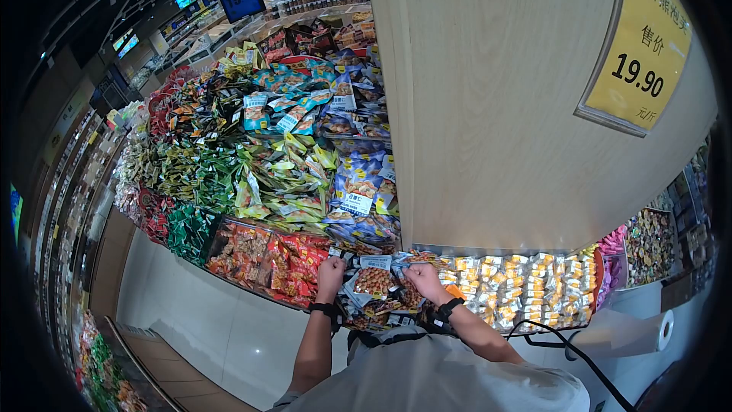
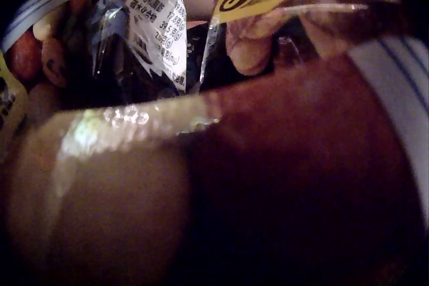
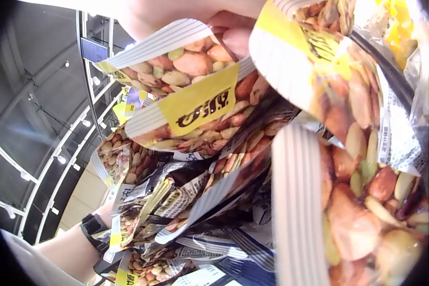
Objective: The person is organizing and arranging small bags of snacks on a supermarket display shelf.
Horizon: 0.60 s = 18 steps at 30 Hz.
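In the head view my left hand (image 1: 330, 278) is over the front bin, fingers curled, by the red snack packets (image 1: 296, 263). What its fingers hold I cannot tell; a glossy packet fills much of the left wrist view. A little to the right, my right hand (image 1: 425, 281) reaches in among the nut packets (image 1: 375, 282). In the right wrist view its curled fingers grip the edge of a nut packet (image 3: 194, 61) with a yellow label band and striped end seal. More nut packets (image 3: 348, 212), showing peanuts and seeds through clear film, crowd below it.
White-and-orange wrapped packets (image 1: 526, 286) fill the bin on the right. A wooden pillar (image 1: 488, 107) with a yellow price sign (image 1: 637, 53) rises just beyond. Green snack packets (image 1: 282, 175) heap at the back left. A plastic bag roll (image 1: 633, 332) is at right.
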Each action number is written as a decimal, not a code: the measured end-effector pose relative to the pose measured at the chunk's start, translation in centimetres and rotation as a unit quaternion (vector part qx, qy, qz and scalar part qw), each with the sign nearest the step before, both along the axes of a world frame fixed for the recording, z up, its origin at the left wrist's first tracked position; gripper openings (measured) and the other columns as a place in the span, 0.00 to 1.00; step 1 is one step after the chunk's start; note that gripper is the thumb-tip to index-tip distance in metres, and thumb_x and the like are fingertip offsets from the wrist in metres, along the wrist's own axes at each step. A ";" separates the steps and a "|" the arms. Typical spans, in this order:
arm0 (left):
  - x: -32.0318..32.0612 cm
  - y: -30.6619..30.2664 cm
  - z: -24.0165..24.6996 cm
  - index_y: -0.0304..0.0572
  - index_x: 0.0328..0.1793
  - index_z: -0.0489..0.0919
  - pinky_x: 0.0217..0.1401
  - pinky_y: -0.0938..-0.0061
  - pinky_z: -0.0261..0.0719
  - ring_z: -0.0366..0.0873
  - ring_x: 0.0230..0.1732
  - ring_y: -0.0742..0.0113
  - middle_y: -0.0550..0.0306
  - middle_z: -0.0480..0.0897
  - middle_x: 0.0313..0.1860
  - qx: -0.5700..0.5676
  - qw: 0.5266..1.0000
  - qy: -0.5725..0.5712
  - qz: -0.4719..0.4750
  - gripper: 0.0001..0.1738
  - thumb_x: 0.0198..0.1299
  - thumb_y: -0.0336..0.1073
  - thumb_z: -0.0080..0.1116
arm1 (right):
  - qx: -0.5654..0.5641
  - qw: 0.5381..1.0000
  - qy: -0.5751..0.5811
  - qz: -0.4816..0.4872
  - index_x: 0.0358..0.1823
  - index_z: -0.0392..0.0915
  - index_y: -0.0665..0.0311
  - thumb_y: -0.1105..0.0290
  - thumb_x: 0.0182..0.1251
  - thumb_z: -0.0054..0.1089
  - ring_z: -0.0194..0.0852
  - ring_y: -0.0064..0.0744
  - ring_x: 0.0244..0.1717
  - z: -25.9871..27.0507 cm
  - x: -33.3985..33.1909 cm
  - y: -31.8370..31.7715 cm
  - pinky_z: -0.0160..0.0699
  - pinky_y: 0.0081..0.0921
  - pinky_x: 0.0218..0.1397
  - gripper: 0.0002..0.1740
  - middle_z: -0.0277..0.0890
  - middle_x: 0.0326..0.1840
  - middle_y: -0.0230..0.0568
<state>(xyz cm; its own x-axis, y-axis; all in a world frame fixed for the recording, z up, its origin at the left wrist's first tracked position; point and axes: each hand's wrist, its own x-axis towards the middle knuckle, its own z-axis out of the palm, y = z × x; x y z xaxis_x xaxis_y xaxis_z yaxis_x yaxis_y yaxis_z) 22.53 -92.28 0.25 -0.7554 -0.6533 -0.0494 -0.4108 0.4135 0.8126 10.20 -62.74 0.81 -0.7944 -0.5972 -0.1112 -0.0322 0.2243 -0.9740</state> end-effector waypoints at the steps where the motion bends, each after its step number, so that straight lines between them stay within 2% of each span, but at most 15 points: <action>1: 0.0 0.0 -0.1 0.35 0.33 0.85 0.36 0.59 0.77 0.83 0.28 0.53 0.50 0.83 0.24 -0.002 1.000 0.001 0.000 0.20 0.71 0.46 0.63 | 0.003 1.000 -0.002 0.001 0.26 0.80 0.69 0.58 0.79 0.66 0.67 0.22 0.22 0.2 0.0 0.0 0.68 0.32 0.29 0.24 0.73 0.18 0.31; 18: 0.1 0.0 -0.1 0.34 0.33 0.85 0.36 0.60 0.77 0.83 0.28 0.55 0.50 0.83 0.24 -0.003 1.000 0.013 -0.003 0.19 0.71 0.44 0.63 | -0.011 1.000 0.009 0.005 0.25 0.77 0.68 0.59 0.81 0.65 0.62 0.21 0.23 1.0 0.1 0.0 0.64 0.31 0.29 0.25 0.69 0.18 0.29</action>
<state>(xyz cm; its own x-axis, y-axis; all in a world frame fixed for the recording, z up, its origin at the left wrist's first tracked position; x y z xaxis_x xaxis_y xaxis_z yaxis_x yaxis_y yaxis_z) 22.62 -92.25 0.12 -0.7610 -0.6483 -0.0254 -0.3860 0.4210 0.8208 10.31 -62.70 1.80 -0.7900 -0.6074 -0.0836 -0.0516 0.2018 -0.9781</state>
